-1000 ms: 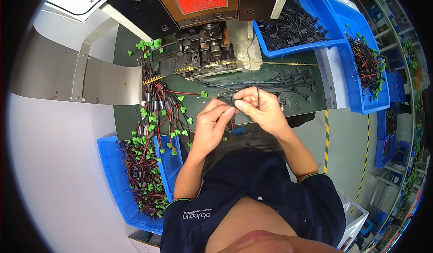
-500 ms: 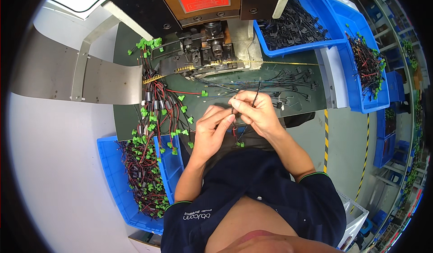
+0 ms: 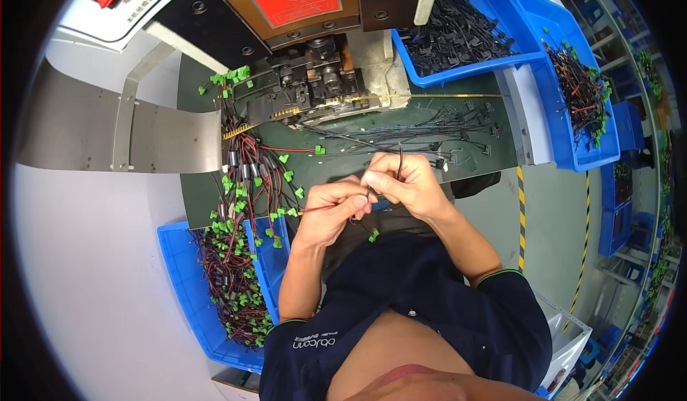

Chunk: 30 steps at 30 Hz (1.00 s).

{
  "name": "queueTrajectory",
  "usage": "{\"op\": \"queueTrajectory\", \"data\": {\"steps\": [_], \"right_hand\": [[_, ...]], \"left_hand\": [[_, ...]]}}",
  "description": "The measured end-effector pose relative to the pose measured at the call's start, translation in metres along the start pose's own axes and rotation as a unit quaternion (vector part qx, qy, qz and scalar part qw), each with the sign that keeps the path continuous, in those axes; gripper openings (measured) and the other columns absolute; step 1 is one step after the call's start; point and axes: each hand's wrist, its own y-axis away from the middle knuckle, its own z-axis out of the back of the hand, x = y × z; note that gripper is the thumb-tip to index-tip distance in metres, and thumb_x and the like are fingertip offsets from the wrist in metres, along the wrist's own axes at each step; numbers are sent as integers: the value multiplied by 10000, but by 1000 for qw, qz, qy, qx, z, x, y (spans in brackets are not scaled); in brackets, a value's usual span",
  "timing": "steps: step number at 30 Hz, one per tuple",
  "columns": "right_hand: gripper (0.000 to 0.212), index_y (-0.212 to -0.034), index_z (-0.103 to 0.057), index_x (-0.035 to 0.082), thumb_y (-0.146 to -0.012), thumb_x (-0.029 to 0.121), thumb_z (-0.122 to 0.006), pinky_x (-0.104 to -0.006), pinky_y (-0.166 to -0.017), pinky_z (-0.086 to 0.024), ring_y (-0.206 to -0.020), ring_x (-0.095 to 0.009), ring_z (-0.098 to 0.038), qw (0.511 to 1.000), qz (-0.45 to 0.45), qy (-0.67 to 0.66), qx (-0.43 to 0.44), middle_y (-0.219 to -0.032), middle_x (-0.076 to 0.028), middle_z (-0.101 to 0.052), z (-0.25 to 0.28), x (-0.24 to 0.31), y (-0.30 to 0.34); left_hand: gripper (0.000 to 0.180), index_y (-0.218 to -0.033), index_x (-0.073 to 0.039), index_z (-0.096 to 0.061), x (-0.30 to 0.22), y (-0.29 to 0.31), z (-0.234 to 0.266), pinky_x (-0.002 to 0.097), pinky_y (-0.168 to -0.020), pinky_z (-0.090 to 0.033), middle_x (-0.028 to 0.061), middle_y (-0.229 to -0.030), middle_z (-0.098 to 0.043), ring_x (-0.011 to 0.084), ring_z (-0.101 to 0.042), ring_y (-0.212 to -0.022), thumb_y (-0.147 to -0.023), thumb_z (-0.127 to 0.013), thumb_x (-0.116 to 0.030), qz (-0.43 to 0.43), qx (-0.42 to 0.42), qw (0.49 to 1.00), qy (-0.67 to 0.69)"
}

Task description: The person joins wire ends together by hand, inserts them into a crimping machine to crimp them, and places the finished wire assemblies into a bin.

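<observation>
Close together over the near edge of the green bench (image 3: 472, 143), both my hands are pinched at the fingertips. My left hand (image 3: 330, 211) grips a wire lead; a thin red wire (image 3: 315, 208) runs out leftward across it. Below the fingers dangles a green connector (image 3: 373, 236) on a dark wire. Between thumb and forefinger my right hand (image 3: 404, 183) holds a black wire (image 3: 401, 156), whose free end points up. The fingers hide where the wires meet. Beyond my hands, black wires with dark clips (image 3: 444, 133) lie across the bench.
A crimping machine (image 3: 322, 75) stands ahead, a yellow terminal strip (image 3: 458, 95) running through it. Red and black leads with green connectors (image 3: 250, 165) hang over the bench's left side, above a blue bin (image 3: 175, 258). At the right are blue bins of black wires (image 3: 458, 79) and connector leads (image 3: 605, 154).
The view has shifted slightly. My left hand has turned, and a red wire now shows to its left. The dangling green connector has swung a little left and down.
</observation>
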Motion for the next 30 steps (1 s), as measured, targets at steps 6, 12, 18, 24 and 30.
{"op": "queueTrajectory", "data": {"steps": [6,12,18,24,30], "right_hand": [[145,-995,-681,-13,-863,6,-738,-207,-542,-401,-622,-14,-468,988,30,85,-124,-781,22,-602,-7,-8,3],[64,-869,-693,-28,-836,-10,-744,-227,-515,-360,-579,-45,-424,918,172,326,-147,-743,-18,-603,-16,-4,1],[79,-943,-686,-34,-877,8,-697,-239,-519,-406,-607,-84,-512,930,169,314,-89,-792,-56,-620,-12,0,5],[109,-980,-679,-42,-893,24,-672,-240,-544,-444,-639,-113,-576,936,170,307,-24,-790,-69,-618,-8,6,8],[128,-972,-689,8,-963,113,-614,-214,-478,-383,-596,-68,-512,980,67,168,-80,-700,-14,-576,-5,-3,12]], "left_hand": [[139,-967,54,-726,-1,0,-17,228,-612,-476,90,-846,-668,131,-613,-704,-829,-729,51,-123,-179,946,-241],[141,-970,63,-716,-5,-1,-35,222,-646,-488,100,-866,-671,125,-615,-733,-830,-710,71,-207,-214,864,-406],[133,-947,53,-727,-19,1,-31,242,-663,-509,103,-862,-682,145,-638,-748,-815,-725,65,-171,-176,903,-352],[106,-937,26,-740,-32,7,-23,208,-562,-524,87,-827,-680,114,-672,-658,-831,-734,36,-76,-94,946,-302],[78,-923,49,-714,-30,5,-30,208,-546,-526,78,-794,-652,114,-664,-632,-845,-722,47,-59,-102,965,-233]]}}
